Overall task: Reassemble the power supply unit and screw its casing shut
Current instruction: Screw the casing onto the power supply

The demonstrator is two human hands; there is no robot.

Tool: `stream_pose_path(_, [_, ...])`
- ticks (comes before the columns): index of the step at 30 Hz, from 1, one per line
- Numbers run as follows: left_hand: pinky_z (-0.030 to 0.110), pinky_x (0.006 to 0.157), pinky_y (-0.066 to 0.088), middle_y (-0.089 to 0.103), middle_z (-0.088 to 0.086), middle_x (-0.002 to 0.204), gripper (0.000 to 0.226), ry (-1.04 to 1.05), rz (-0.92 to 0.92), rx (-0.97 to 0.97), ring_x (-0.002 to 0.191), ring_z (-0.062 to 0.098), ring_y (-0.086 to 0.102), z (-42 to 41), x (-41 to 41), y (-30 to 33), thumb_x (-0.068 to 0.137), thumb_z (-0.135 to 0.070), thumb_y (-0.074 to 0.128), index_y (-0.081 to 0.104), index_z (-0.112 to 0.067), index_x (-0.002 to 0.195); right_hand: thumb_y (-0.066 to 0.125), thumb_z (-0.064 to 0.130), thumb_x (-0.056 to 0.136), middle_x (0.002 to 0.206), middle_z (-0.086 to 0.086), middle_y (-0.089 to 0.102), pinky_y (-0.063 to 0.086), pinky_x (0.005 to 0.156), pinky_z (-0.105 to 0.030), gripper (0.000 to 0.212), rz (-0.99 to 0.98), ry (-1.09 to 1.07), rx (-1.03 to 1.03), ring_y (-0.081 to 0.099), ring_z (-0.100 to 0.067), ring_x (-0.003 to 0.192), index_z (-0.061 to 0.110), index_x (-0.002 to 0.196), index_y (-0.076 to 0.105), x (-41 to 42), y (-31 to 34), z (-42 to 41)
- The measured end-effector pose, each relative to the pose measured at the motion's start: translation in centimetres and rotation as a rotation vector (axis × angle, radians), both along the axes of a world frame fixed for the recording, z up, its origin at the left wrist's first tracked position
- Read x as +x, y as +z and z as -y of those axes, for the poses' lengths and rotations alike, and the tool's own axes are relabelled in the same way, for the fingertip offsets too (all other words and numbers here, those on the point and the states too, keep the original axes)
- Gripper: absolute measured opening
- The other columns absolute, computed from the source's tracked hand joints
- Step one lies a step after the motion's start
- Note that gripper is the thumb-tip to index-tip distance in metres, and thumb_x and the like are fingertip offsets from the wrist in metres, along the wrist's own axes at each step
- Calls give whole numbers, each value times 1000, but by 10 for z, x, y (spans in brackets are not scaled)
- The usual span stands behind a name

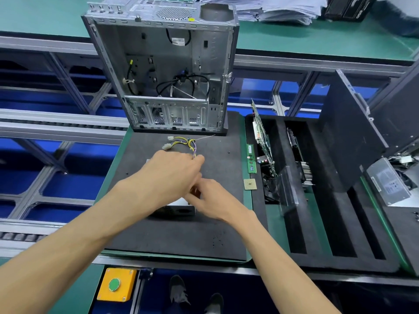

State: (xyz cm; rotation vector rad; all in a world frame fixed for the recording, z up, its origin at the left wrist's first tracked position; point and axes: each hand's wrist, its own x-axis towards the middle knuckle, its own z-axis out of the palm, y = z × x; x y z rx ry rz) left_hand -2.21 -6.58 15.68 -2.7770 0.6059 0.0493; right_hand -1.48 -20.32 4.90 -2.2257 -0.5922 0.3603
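- Yellow box (116,284) with a green push button sits at the near left edge of the bench, well clear of the work.
- Left hand (169,172) lies across the top of the power supply unit (179,207), fingers curled down towards the wire bundle (184,143) where it leaves the casing; whether it pinches the wires or only presses on the lid cannot be told, since the hand hides the contact.
- Power supply unit rests on the black foam mat (140,223) in front of the empty computer case (167,71) — only its near face and a strip of lid show.
- Right hand (208,198) is closed round an amber screwdriver handle (195,191), the tip hidden between the hands.
- To do this step well, my judgement: keep the lid pressed flat, keep the wires out of the seam, hold the driver square to the screw — and start the thread gently.
- Further right lie a memory stick (251,159), a processor chip (250,184) and boards standing in a slotted tray (322,223).
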Motion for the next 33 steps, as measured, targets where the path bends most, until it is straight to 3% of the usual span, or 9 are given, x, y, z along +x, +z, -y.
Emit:
stream_pose_path(3, [36, 66, 46, 49, -2, 115, 19, -39, -195, -91, 99, 22, 60, -8, -5, 4, 104, -30, 43, 44, -19, 120, 52, 28, 100, 83, -5, 65, 53, 74, -46, 20, -20, 19, -4, 54, -24, 73, 17, 84, 57, 1, -1, -1])
stream_pose_path(6, [39, 72, 49, 52, 0, 112, 16, -20, -216, -92, 91, 26, 62, -11, -6, 3, 101, -18, 45, 49, -17, 116, 52, 29, 101, 82, -6, 61, 51, 74, -46, 24, -3, 17, 5, 52, -26, 75, 9, 88, 56, 0, -4, -2])
stream_pose_path(10, [34, 54, 39, 59, 3, 83, 26, 14, -144, -46, 70, 27, 55, -13, 8, 0, 103, -36, 47, 60, -15, 95, 55, 24, 99, 83, -1, 62, 50, 70, -38, 24, 15, 16, 77, 51, -19, 71, 43, 85, 57, -2, -2, -6])
stream_pose_path(13, [28, 46, 16, 33, -1, 57, 56, 13, 22, 67, 47, 17, 27, -16, 9, -3, 103, -54, 43, 31, -21, 60, 56, 31, 101, 74, 6, 54, 45, 66, -35, 27, 3, -12, 47, 46, -14, 66, 35, 74, 49, -2, -3, -6])
stream_pose_path(17, [23, 48, 8, 15, -4, 46, 77, 25, 171, 89, 40, 13, 10, -14, 0, 1, 88, -54, 69, 8, -20, 58, 54, 37, 104, 77, -4, 62, 50, 72, -44, 31, -33, -22, 23, 52, -22, 70, 12, 86, 61, -3, -7, -6])
stream_pose_path(20, [30, 48, 18, 41, -4, 63, 45, 28, 84, 43, 48, 20, 33, -11, 1, -12, 104, -50, 35, 34, -16, 74, 52, 44, 102, 71, -2, 66, 55, 73, -44, 34, -79, -57, 26, 61, -24, 66, 20, 79, 63, -2, -8, -5])
stream_pose_path(23, [36, 59, 35, 56, 0, 100, 10, -25, -97, -74, 75, 27, 52, -10, -2, -7, 104, -28, 42, 42, -18, 106, 45, 57, 92, 63, 0, 64, 57, 71, -41, 39, -134, -85, 31, 64, -22, 59, 29, 69, 60, -4, -8, -5])
stream_pose_path(26, [38, 65, 44, 53, -1, 112, 20, -31, -196, -160, 92, 24, 60, -14, -4, 0, 101, -24, 47, 45, -19, 121, 38, 65, 82, 59, 2, 60, 56, 65, -37, 47, -180, -107, 59, 67, -22, 55, 25, 70, 59, -6, -9, -5])
stream_pose_path(33, [31, 50, 21, 35, -2, 60, 60, 85, 5, 14, 50, 16, 28, -9, 1, 5, 100, -64, 32, 34, -17, 64, 55, 45, 102, 60, 8, 56, 56, 70, -42, 33, -89, -70, 45, 60, -20, 60, 35, 71, 54, -4, -13, -3])
